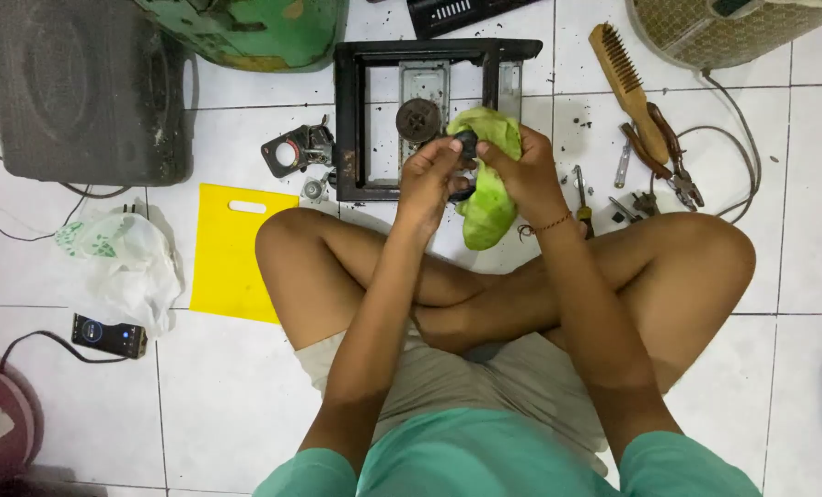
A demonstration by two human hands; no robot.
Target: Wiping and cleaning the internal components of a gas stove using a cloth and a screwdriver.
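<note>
Watching remotely, I saw both hands meet over the crossed legs, just in front of the black stove frame (356,120). My left hand (427,179) had its fingers curled closed around a small dark round part (467,144), thumb and fingertips pinching its edge. My right hand (521,170) was closed on a green cloth (486,207), pressing it against the same part; the cloth draped down from the palm toward the knees. The part sat between the two hands, mostly hidden, so I could not tell its exact shape. Inside the frame lay a round dark burner piece (418,120), just beyond the hands. Left of the frame a small black bracket with a round hole (289,152) lay on the white tiled floor (245,387). A yellow cutting board (231,253) lay flat beside the left knee, touching it or nearly so. Further left sat a crumpled plastic bag (126,262), a small black device with a cable (109,335), and a grey case (89,87). A green tank (254,32) stood at the top edge. On the right lay a wire brush (627,87), pliers (673,161) and a screwdriver (582,198), near one another, close to the right wrist.
</note>
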